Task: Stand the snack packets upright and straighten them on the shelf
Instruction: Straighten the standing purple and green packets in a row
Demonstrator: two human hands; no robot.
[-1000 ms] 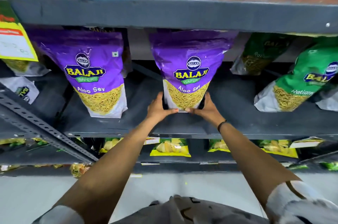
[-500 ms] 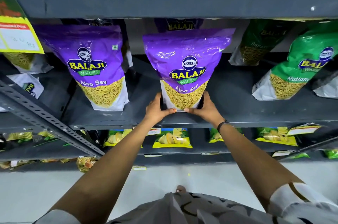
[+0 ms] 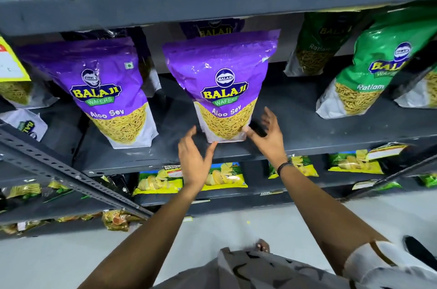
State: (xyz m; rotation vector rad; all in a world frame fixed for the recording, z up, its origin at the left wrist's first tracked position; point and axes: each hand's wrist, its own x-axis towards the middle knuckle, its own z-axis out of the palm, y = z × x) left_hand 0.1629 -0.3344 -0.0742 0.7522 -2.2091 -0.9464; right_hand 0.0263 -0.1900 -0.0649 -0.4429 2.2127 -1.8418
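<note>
Snack packet (image 3: 221, 86) upright on shelf (image 3: 307, 132)

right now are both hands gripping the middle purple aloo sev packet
No, the left hand and right hand are open beside the base of the middle purple packet, which stands on its own.

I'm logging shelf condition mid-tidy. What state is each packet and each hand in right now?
Middle purple packet: upright, facing front, not gripped.
Left purple packet: standing, leaning slightly.
Front green packet: tilted.
Left hand: open, beside the packet's base.
Right hand: open, beside the packet's base.
</note>
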